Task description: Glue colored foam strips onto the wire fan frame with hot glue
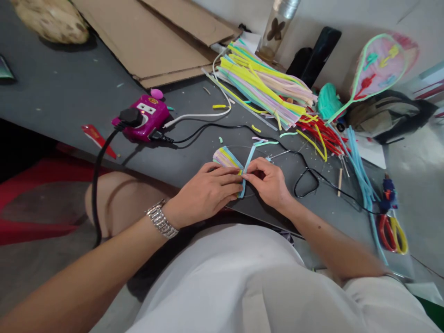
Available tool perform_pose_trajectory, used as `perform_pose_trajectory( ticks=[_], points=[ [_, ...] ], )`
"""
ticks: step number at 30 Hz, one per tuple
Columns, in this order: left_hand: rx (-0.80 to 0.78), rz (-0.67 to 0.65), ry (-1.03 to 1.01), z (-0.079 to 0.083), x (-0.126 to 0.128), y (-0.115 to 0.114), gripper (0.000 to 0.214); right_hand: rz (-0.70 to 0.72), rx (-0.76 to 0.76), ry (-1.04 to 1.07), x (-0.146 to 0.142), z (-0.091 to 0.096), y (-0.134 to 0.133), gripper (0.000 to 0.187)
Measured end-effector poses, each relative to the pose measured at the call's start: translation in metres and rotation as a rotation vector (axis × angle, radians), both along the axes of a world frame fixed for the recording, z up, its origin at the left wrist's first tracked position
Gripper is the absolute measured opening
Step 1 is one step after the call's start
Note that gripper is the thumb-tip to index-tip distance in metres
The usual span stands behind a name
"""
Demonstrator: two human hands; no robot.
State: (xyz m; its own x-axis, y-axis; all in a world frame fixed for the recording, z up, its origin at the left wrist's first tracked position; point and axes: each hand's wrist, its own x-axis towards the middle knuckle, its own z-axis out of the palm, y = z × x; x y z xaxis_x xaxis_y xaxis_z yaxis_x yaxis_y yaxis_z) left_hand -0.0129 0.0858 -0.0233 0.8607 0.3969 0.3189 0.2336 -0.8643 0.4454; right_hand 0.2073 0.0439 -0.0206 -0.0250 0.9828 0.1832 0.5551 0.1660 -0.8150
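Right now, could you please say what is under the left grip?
A striped pipe-cleaner bundle extends from under the left grip; whatever lies directly beneath is covered.

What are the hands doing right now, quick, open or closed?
Left hand: over the striped strips; whether it grips them can't be told.
Right hand: closed, pinching the blue strip.

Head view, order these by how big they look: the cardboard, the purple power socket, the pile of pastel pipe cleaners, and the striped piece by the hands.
1. Brown cardboard
2. Pile of pastel pipe cleaners
3. Purple power socket
Unranked: striped piece, since the left hand covers part of it.
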Motion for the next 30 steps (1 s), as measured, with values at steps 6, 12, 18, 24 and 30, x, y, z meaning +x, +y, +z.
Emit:
perform_pose_trajectory(
  ticks=[6,12,18,24,30],
  points=[
    [0.04,0.043,-0.02,-0.006,-0.002,0.001,0.027,0.003,-0.069,-0.002,0.0,0.003,0.007,0.011],
    [0.145,0.025,-0.014,-0.009,-0.004,0.003,0.053,0.018,-0.221,-0.132,-0.006,0.019,0.012,0.013],
    [0.222,0.003,-0.097,-0.017,0.001,0.018,0.066,0.151,-0.331,-0.195,0.004,0.034,0.026,0.012],
    [0.298,-0.013,-0.061,-0.02,0.0,0.019,0.069,0.323,-0.461,-0.129,0.0,0.048,0.041,0.018],
    [0.368,-0.009,-0.008,-0.016,0.001,0.018,0.071,0.267,-0.296,-0.278,0.018,0.063,0.035,0.012]
  ],
)
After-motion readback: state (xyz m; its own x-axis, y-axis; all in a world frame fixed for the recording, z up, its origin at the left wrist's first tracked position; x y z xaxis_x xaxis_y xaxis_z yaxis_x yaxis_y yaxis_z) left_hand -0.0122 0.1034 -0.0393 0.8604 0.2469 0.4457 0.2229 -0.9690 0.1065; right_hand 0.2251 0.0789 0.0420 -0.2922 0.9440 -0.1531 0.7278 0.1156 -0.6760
